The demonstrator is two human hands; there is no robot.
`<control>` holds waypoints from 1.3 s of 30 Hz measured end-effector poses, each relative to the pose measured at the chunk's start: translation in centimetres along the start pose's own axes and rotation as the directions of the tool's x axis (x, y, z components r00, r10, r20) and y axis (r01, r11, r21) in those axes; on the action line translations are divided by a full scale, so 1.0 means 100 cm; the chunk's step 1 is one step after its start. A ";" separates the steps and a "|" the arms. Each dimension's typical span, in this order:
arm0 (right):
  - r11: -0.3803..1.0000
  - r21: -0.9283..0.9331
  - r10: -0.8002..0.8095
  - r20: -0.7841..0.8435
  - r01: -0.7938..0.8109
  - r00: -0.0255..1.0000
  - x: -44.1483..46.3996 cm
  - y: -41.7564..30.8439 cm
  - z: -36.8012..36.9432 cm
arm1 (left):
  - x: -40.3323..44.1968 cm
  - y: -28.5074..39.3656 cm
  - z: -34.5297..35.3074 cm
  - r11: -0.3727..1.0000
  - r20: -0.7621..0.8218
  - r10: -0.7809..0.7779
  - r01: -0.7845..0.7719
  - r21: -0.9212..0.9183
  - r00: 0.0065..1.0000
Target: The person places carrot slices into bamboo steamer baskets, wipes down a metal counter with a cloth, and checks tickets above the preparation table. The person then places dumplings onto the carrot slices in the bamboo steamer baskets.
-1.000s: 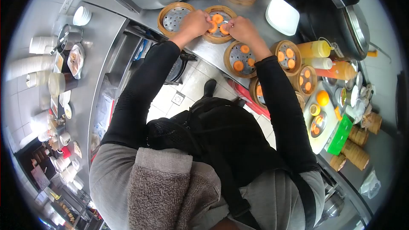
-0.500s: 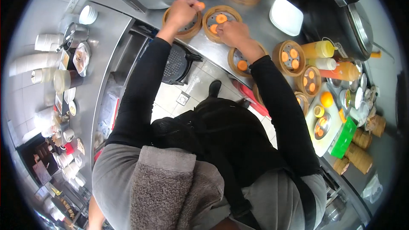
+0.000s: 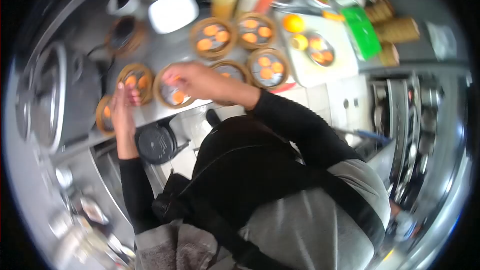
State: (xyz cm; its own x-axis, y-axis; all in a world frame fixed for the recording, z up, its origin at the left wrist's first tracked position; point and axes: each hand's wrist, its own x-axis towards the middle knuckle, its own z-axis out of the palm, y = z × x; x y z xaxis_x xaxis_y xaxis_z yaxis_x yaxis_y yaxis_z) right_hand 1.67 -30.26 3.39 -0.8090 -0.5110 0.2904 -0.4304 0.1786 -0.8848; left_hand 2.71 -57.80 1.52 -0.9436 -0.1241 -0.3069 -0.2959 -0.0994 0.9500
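Orange carrot slices (image 3: 221,35) fill round bamboo steamers (image 3: 215,56) on a steel counter (image 3: 162,47), three in the one beside a yellow squeeze bottle (image 3: 224,0), as the left hand (image 3: 123,112), fingers parted, reaches to one steamer and the right hand (image 3: 192,81) hovers over its neighbor, its blurred grip unclear

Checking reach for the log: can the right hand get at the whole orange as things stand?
Probably yes. The orange sits uncovered on the white board; only low steamer baskets seem to lie between it and the right hand, likely easy to pass over.
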 end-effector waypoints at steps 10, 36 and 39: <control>0.532 -0.655 0.346 -0.411 -0.537 0.843 -0.209 0.050 -0.286 | -0.016 -0.004 0.275 0.781 0.699 -0.365 0.611 -0.129 0.615; 0.489 -0.729 0.472 -0.241 -0.479 0.848 -0.278 0.109 -0.396 | -0.024 -0.075 0.544 0.687 0.612 -0.481 0.704 -0.180 0.627; 0.188 -0.901 0.563 -0.228 -0.391 0.795 -0.296 0.147 -0.385 | -0.031 -0.061 0.537 0.688 0.644 -0.482 0.711 -0.142 0.595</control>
State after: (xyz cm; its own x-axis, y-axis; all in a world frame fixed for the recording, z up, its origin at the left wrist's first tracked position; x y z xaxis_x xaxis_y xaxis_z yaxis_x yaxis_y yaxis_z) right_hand 3.86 19.90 -4.18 -0.9763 -0.1142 -0.1840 -0.1251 0.9909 0.0488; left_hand -0.54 -3.83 -0.27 -0.5140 0.6095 -0.6035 -0.8539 -0.2967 0.4276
